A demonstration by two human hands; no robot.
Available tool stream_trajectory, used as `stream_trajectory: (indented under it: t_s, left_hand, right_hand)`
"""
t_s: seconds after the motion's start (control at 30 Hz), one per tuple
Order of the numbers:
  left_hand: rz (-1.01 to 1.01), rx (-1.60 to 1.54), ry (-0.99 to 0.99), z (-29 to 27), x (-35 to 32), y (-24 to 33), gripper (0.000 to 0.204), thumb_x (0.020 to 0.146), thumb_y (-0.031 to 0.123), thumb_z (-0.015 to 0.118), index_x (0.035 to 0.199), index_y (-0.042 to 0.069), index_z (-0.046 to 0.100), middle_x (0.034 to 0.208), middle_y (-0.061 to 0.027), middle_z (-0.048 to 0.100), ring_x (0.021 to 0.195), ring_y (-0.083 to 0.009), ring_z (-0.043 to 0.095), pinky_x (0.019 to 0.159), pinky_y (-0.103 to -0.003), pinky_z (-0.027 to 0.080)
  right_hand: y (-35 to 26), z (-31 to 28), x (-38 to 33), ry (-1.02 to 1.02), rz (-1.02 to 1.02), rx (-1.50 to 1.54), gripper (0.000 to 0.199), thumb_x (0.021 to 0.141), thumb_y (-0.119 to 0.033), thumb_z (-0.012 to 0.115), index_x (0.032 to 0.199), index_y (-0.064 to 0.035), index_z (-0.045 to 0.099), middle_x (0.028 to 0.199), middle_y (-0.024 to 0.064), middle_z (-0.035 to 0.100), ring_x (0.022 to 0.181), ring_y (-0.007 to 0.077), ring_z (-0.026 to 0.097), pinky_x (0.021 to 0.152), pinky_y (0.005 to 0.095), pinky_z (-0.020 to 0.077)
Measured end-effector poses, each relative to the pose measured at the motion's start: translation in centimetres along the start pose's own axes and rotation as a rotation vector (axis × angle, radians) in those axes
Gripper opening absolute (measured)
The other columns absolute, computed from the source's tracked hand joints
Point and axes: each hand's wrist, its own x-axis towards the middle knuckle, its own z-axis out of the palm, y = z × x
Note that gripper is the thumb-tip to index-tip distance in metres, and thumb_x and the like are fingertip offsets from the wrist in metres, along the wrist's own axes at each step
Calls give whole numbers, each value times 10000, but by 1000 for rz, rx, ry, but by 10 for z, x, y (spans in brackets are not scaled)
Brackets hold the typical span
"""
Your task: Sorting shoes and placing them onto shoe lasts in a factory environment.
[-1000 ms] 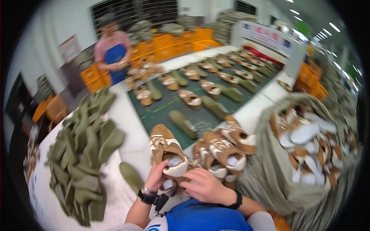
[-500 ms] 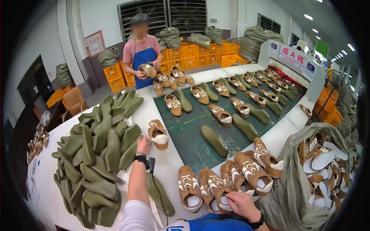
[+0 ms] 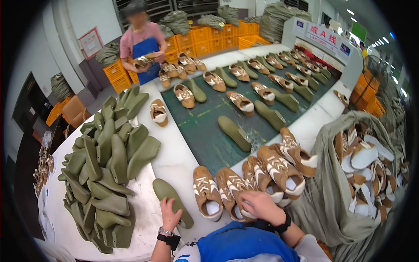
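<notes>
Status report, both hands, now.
Left hand on a green shoe last, grip open. Right hand on a tan shoe. Nothing blocking.

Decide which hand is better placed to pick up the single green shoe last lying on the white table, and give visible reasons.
Left. The left hand already rests on the green shoe last, while the right hand lies on the brown shoes farther right.

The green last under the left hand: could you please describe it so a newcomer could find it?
Start at the big heap of lasts on the white table. Just right of it, the left hand rests on one last lying alone, apart from the heap.
</notes>
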Motion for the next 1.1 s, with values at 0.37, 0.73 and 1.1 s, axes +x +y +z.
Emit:
stream_trajectory:
  t_s: [0.37,0.73,1.1]
  left_hand:
    - [-102,-159,143,18,-10,1,316,684,11,572,996,19,521,1301,-217,402,1243,-398,329,1058,-439,255]
    - [-110,-195,146,14,-6,5,283,678,23,560,958,20,519,1300,-227,399,1261,-430,281,1067,-477,213]
    - [-127,-168,222,14,-9,16,259,692,14,559,949,28,528,1213,-200,486,1218,-397,378,1033,-500,262]
  right_hand:
    - [18,-4,-44,-230,32,-143,386,702,-342,724,1002,-123,618,768,81,633,811,292,584,718,377,460]
    - [-3,-88,108,-318,-116,-88,316,732,-353,711,907,-94,662,782,108,593,804,282,549,705,378,449]
    - [140,100,305,-184,186,-411,231,712,-177,659,922,-82,665,1029,209,564,839,322,635,761,386,515]
